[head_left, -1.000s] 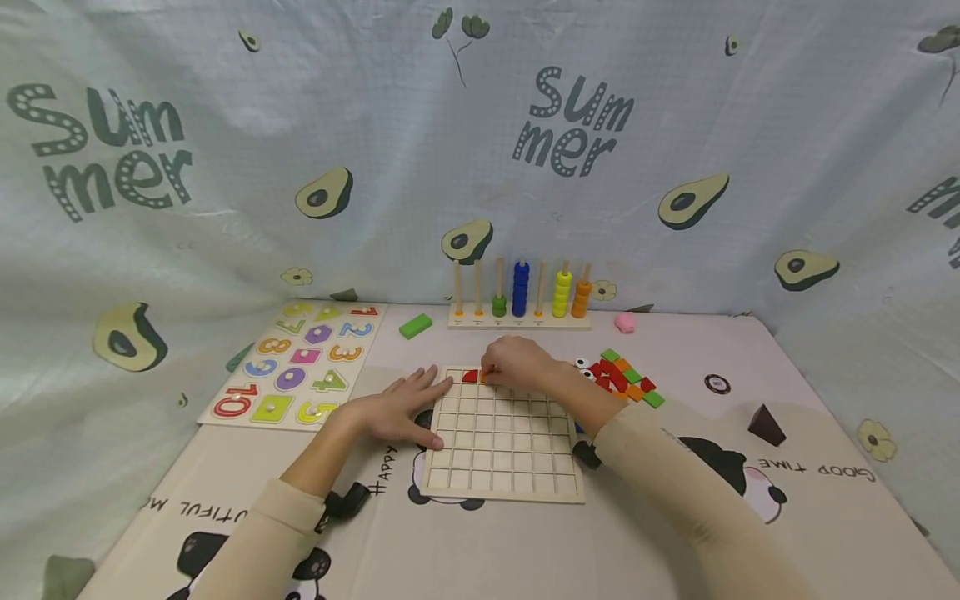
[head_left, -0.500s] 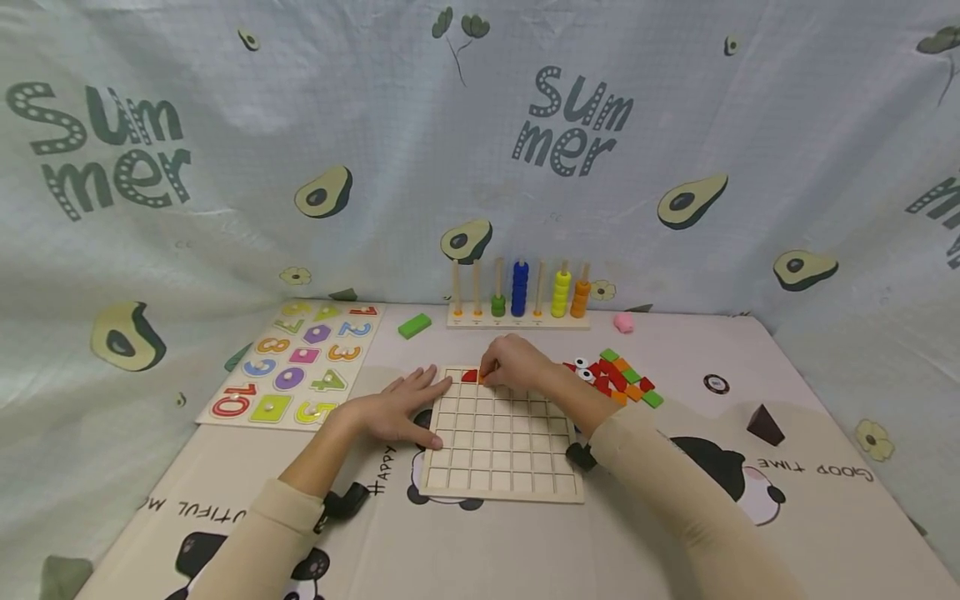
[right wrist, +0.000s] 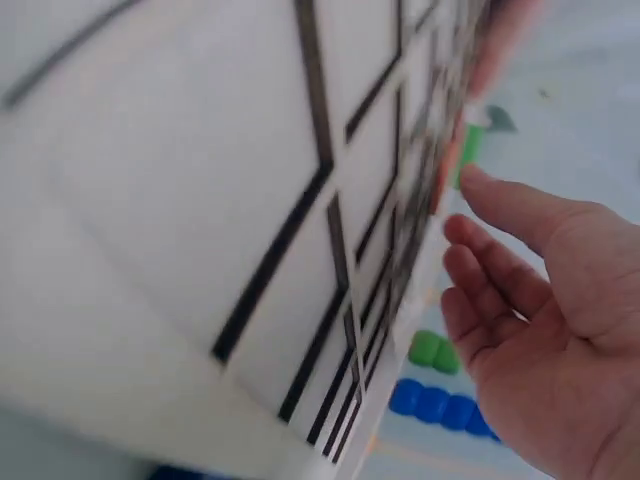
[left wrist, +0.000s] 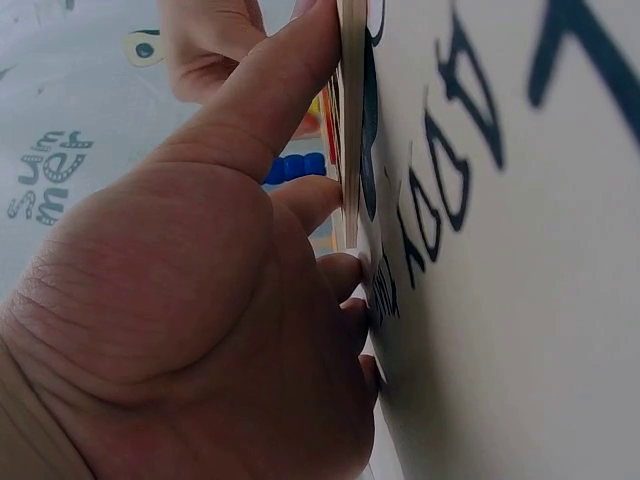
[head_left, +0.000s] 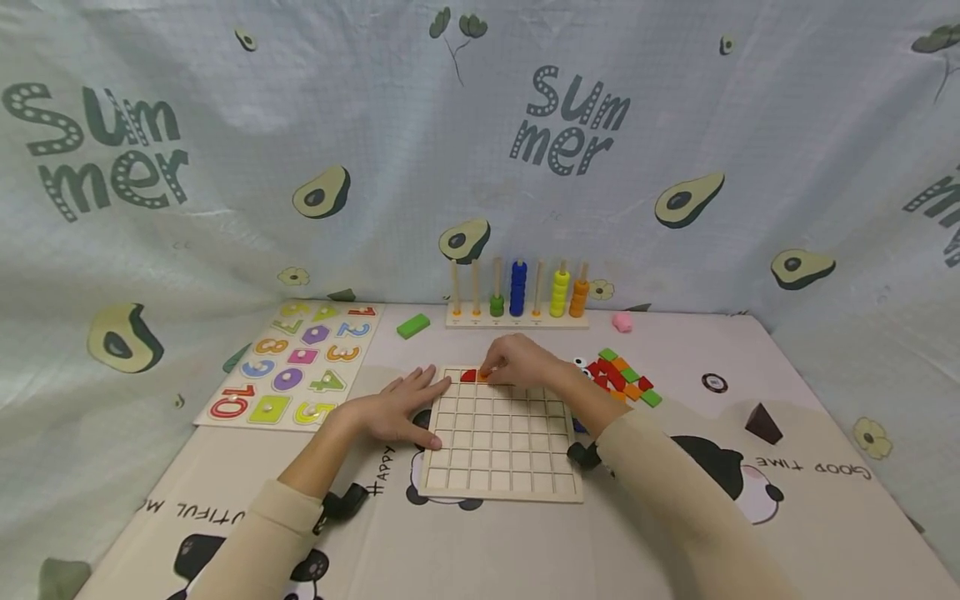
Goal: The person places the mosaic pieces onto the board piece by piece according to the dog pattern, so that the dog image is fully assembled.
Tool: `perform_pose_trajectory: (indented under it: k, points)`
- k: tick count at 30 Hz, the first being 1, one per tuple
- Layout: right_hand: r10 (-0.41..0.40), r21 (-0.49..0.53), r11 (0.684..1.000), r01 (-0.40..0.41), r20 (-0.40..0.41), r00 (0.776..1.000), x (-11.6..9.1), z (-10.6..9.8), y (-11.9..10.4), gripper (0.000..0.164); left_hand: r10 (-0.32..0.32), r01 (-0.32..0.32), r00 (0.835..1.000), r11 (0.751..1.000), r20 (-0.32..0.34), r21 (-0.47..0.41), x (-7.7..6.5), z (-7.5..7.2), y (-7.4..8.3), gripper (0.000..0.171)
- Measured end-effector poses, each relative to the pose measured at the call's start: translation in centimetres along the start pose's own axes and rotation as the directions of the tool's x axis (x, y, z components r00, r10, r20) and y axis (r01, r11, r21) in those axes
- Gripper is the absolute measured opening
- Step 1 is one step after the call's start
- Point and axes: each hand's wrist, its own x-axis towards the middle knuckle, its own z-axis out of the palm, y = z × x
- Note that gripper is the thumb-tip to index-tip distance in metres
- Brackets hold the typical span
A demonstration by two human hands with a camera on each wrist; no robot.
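Note:
A pale wooden grid board [head_left: 501,433] lies on the table. My left hand [head_left: 397,408] rests with spread fingers at its left edge, thumb on the rim; the left wrist view shows the board's edge beside the thumb. In the top row, a red round-cornered tile [head_left: 468,376] sits in a cell, with an orange tile [head_left: 483,377] just right of it. My right hand [head_left: 517,360] has its fingertips right at that orange tile. In the right wrist view, the right thumb [right wrist: 515,205] and loosely bent fingers stand apart, with a gap between them.
Loose red, orange and green tiles [head_left: 617,377] lie right of the board. Behind are a bead-counting rack [head_left: 517,322], a green block [head_left: 413,326] and a small pink object [head_left: 622,322]. A number puzzle board [head_left: 303,357] lies left; a round chip [head_left: 715,382] and dark wedge [head_left: 763,423] lie right.
The right fingers shift very slightly at the orange tile, and more of the tile shows beneath them. The left hand stays where it was on the board.

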Motion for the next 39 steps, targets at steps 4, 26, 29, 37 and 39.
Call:
perform_pose_trajectory:
  k: [4,26,29,37,39]
  points:
    - [-0.004,0.103,0.995,0.018,-0.135,0.991,-2.4,-1.9,0.9,0.022,0.005,-0.005,1.000,1.000,0.006,-0.003,0.0,0.0,0.0,0.103]
    - [0.385,0.121,0.921,-0.371,-0.120,0.915,-12.6,-5.8,10.8,0.028,-0.014,0.014,1.000,1.000,0.001,-0.002,0.0,0.1,0.1,0.103]
    - [0.401,0.113,0.914,-0.390,-0.106,0.910,-12.5,-5.4,11.1,0.027,-0.018,0.018,1.000,1.000,0.002,0.002,0.0,0.0,0.2,0.103]
    - [0.480,0.130,0.875,-0.466,-0.101,0.872,-12.3,-5.2,11.2,0.027,-0.011,0.011,1.000,1.000,-0.003,-0.004,-0.1,0.0,0.3,0.103]
    - [0.477,0.135,0.877,-0.461,-0.122,0.871,-12.4,-5.2,11.4,0.026,-0.006,0.006,1.000,1.000,-0.002,-0.002,-0.1,0.0,0.3,0.103]
